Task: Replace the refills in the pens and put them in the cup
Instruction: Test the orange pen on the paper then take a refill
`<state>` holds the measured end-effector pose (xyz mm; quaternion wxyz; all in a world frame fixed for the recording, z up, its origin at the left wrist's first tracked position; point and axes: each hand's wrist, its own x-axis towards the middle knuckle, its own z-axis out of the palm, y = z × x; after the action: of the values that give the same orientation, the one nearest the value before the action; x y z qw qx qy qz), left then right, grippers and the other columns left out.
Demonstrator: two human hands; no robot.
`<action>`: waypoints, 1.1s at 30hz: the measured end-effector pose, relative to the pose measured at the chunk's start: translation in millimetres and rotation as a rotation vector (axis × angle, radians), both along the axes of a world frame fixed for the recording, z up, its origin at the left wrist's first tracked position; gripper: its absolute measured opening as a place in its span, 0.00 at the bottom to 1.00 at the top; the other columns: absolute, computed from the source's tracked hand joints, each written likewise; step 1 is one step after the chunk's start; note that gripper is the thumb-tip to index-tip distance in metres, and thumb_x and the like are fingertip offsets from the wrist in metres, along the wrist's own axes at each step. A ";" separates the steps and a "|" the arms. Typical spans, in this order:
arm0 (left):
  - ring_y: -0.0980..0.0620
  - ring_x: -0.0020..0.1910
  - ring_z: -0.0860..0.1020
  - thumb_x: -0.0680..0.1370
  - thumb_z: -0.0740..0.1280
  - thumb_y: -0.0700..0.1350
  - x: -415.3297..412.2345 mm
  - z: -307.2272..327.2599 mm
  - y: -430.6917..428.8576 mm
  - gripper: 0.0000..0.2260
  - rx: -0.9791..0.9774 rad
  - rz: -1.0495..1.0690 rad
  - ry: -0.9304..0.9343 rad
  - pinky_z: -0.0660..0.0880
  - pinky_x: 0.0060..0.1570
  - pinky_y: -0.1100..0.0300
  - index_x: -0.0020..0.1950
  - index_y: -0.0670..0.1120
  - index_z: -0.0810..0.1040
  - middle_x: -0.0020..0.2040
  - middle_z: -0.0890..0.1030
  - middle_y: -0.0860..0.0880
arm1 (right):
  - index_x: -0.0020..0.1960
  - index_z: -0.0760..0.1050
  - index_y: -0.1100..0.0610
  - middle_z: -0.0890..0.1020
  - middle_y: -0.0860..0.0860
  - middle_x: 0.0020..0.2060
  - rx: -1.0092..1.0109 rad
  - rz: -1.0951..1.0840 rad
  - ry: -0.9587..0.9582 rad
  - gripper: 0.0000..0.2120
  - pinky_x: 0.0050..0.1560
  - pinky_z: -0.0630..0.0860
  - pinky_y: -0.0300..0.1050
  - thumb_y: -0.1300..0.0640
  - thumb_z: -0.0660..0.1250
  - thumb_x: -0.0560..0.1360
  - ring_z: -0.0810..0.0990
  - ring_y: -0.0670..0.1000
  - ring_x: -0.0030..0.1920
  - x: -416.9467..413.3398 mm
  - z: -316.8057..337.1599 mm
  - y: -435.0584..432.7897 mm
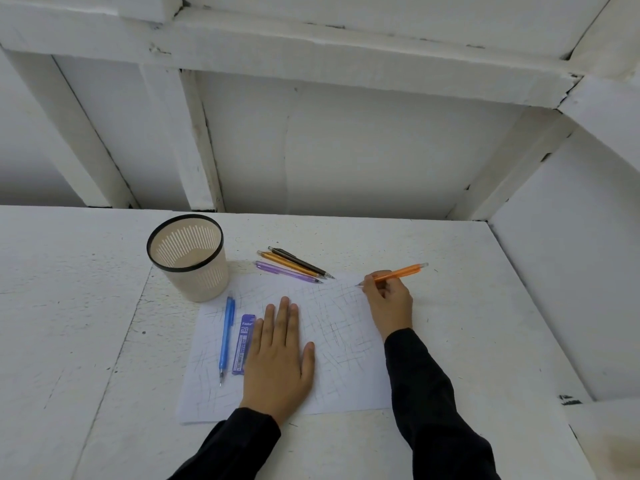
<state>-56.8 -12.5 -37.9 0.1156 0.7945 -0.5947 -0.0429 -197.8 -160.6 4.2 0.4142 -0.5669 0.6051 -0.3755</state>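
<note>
My right hand (389, 304) grips an orange pen (403, 271), its tip touching the far right corner of a scribbled white paper sheet (343, 327). My left hand (280, 355) lies flat on the sheet with fingers spread, holding nothing. A blue pen (225, 336) and a purple 2B refill case (243, 342) lie on the paper just left of that hand. Three pens lie side by side beyond the sheet: black (299, 262), orange-brown (291, 264) and purple (287, 271). A beige slotted cup (189, 258) with a dark rim stands upright at the left and looks empty.
The white painted table (467, 341) has a wall panel along its right edge and white beams behind its far edge. Bare tabletop lies left of the cup and right of the paper.
</note>
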 end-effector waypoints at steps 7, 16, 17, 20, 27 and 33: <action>0.44 0.76 0.52 0.80 0.46 0.58 -0.1 -1.5 -0.3 0.30 -0.006 0.004 0.008 0.40 0.72 0.54 0.78 0.43 0.52 0.78 0.52 0.45 | 0.45 0.74 0.59 0.78 0.47 0.35 -0.037 -0.105 0.055 0.05 0.38 0.69 0.31 0.58 0.65 0.77 0.76 0.45 0.38 -7.9 3.7 -3.9; 0.44 0.76 0.54 0.80 0.48 0.58 -0.8 0.2 -1.1 0.30 0.005 0.003 -0.004 0.40 0.72 0.54 0.77 0.42 0.55 0.78 0.55 0.45 | 0.45 0.78 0.60 0.83 0.52 0.39 -0.008 -0.010 0.049 0.07 0.41 0.73 0.32 0.57 0.66 0.76 0.80 0.48 0.41 -2.3 2.4 -4.3; 0.44 0.76 0.54 0.80 0.49 0.58 -0.7 -0.1 -1.3 0.30 0.007 0.004 -0.005 0.40 0.72 0.54 0.77 0.43 0.55 0.78 0.55 0.45 | 0.44 0.77 0.61 0.82 0.52 0.37 -0.008 -0.008 0.056 0.06 0.40 0.72 0.32 0.58 0.67 0.76 0.79 0.48 0.39 -2.3 2.8 -4.3; 0.44 0.76 0.53 0.80 0.48 0.58 -0.8 -0.3 -0.9 0.30 0.009 0.006 0.006 0.40 0.71 0.54 0.77 0.43 0.54 0.78 0.54 0.45 | 0.42 0.76 0.61 0.80 0.50 0.35 -0.001 -0.009 0.066 0.05 0.39 0.72 0.32 0.60 0.66 0.75 0.78 0.47 0.38 -2.8 6.1 -4.9; 0.44 0.76 0.52 0.80 0.47 0.58 -0.4 0.9 -0.4 0.30 0.024 0.001 0.020 0.41 0.71 0.54 0.77 0.43 0.54 0.78 0.54 0.45 | 0.44 0.76 0.58 0.82 0.49 0.38 0.009 -0.039 0.063 0.05 0.40 0.71 0.32 0.57 0.66 0.77 0.79 0.45 0.40 0.0 9.0 -4.6; 0.45 0.77 0.48 0.80 0.46 0.59 -0.1 -0.6 -0.1 0.30 0.024 0.001 0.043 0.38 0.72 0.54 0.78 0.44 0.50 0.79 0.49 0.46 | 0.44 0.75 0.62 0.80 0.51 0.36 0.080 -0.035 0.028 0.06 0.39 0.72 0.35 0.59 0.66 0.76 0.77 0.46 0.37 -3.3 12.1 -5.5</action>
<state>-56.9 -12.6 -38.6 0.1188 0.7949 -0.5911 -0.0672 -201.1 -166.1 16.3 0.4216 -0.5444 0.6350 -0.3503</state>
